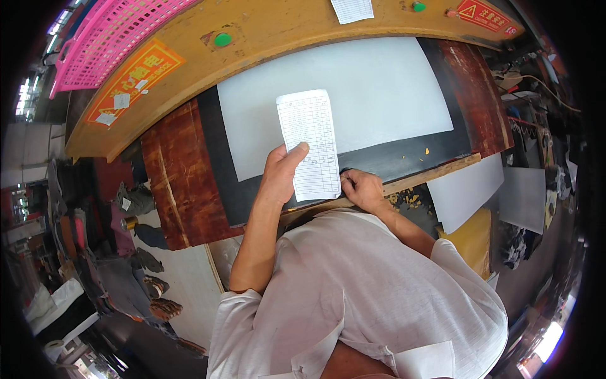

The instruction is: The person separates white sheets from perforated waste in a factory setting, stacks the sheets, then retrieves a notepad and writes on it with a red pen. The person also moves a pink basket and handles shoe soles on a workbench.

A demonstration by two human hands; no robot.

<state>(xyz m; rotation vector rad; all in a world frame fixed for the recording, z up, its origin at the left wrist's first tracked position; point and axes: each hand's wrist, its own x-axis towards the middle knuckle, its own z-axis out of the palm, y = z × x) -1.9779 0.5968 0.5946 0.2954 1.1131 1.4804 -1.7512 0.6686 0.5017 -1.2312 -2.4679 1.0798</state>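
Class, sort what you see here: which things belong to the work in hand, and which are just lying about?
Likely part of the work:
printed paper slip, held in the left hand
black board, nearest the right hand
large white sheet, on that board

Seemingly just lying about:
pink basket, upper left
yellow scraps, right of the body

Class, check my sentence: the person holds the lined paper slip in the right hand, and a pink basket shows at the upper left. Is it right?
Wrong side: the head view shows the left hand holding the lined paper slip. The pink basket does show at the upper left.
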